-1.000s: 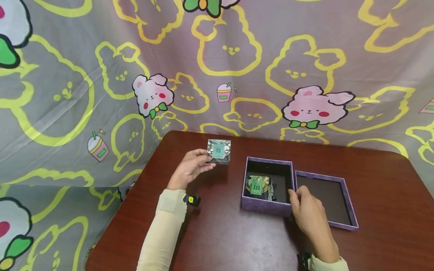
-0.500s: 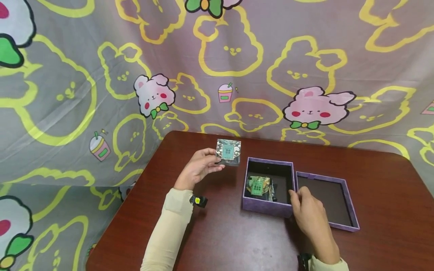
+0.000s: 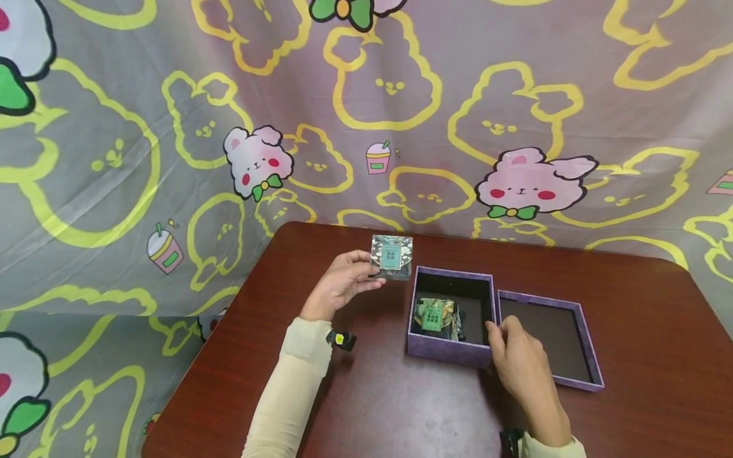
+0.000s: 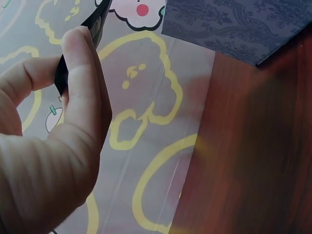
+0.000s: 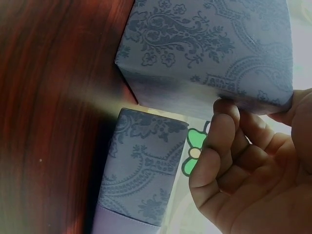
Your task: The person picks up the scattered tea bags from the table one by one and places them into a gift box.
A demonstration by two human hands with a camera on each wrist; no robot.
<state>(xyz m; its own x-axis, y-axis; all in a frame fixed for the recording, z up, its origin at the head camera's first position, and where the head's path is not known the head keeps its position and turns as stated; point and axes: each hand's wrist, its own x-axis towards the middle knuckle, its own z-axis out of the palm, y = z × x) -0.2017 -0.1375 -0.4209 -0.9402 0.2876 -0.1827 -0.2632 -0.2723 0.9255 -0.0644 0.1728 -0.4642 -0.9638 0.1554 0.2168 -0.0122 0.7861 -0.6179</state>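
In the head view my left hand [image 3: 343,283] pinches a square sachet [image 3: 392,256], dark with a floral print and a teal label. It is held up left of a purple box [image 3: 449,352], its label facing me. The left wrist view catches this sachet [image 4: 95,27] nearly edge-on between thumb and fingers. My right hand [image 3: 523,362] grips the box's right wall near the front corner. From the right wrist camera, the fingers [image 5: 226,117] curl against the patterned outer side of the box [image 5: 209,44]. Inside the box, a sachet [image 3: 433,316] with a green label lies at the left.
Right of the box lies its shallow purple lid [image 3: 555,337], dark inside facing up, partly behind my right hand. Everything stands on a reddish-brown table [image 3: 366,407]. A cartoon-print curtain [image 3: 424,89] hangs behind the table and along its left.
My left hand has carried the sachet to the right, closer to the box's back left corner. The right hand and the box have stayed in place.
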